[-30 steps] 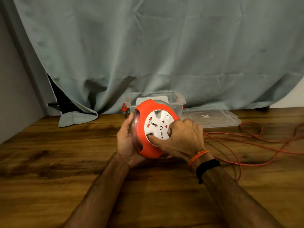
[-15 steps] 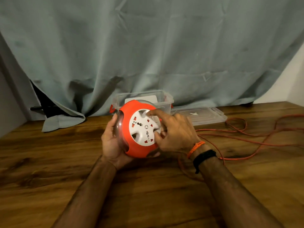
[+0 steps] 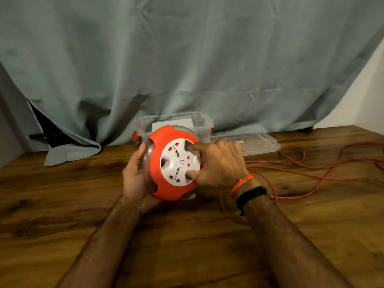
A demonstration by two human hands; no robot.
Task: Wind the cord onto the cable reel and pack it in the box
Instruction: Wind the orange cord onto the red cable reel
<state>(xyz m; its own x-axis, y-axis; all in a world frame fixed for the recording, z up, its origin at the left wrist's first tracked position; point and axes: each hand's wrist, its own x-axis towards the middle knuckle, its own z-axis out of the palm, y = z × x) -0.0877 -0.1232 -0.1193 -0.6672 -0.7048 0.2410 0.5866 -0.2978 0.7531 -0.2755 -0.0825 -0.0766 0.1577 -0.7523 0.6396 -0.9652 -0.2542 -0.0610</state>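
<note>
An orange cable reel (image 3: 160, 173) with a white socket face (image 3: 178, 163) stands on edge at the middle of the wooden table. My left hand (image 3: 135, 179) cups its clear back and lower rim. My right hand (image 3: 218, 163) has a fingertip and the thumb hooked into recesses of the white face. The thin orange cord (image 3: 311, 175) trails in loose loops from under my right wrist across the table to the right. Directly behind the reel stands a clear plastic box (image 3: 205, 125) with red clips, open.
The box's clear lid (image 3: 255, 142) lies flat to the right of the box. A grey-green curtain (image 3: 187, 59) hangs along the back edge, its hem on the wooden table (image 3: 62, 204). A white wall corner (image 3: 369, 96) shows at far right.
The white socket face has turned under my right hand, whose finger moved from the lower side to the top. The cord loops have shifted on the table. The camera has turned slightly right.
</note>
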